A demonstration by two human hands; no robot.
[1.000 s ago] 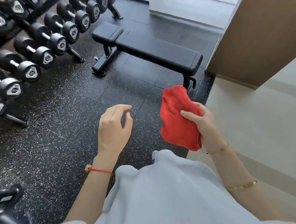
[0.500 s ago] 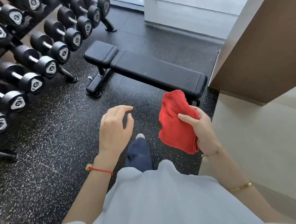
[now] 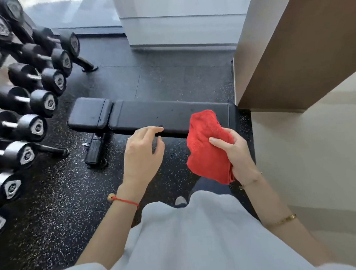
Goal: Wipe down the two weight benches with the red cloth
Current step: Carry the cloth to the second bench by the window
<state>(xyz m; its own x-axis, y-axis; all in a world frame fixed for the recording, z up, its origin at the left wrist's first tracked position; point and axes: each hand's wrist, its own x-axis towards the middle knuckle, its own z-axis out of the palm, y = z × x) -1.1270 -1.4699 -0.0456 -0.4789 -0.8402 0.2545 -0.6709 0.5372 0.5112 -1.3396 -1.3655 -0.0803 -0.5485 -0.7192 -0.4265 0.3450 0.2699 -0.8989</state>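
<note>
Right hand point(image 3: 236, 154) fingers curl around bunched red cloth point(image 3: 207, 147), held above black weight bench point(image 3: 150, 115). Left hand point(image 3: 141, 156) loose, fingers relaxed, empty. Wiping apparently not begun; second bench unseen.

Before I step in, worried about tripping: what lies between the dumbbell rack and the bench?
Head view: only bare speckled floor separates dumbbell rack from bench.

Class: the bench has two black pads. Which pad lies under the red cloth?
The long pad; the red cloth overlaps its right end. The short pad lies bare.
</note>
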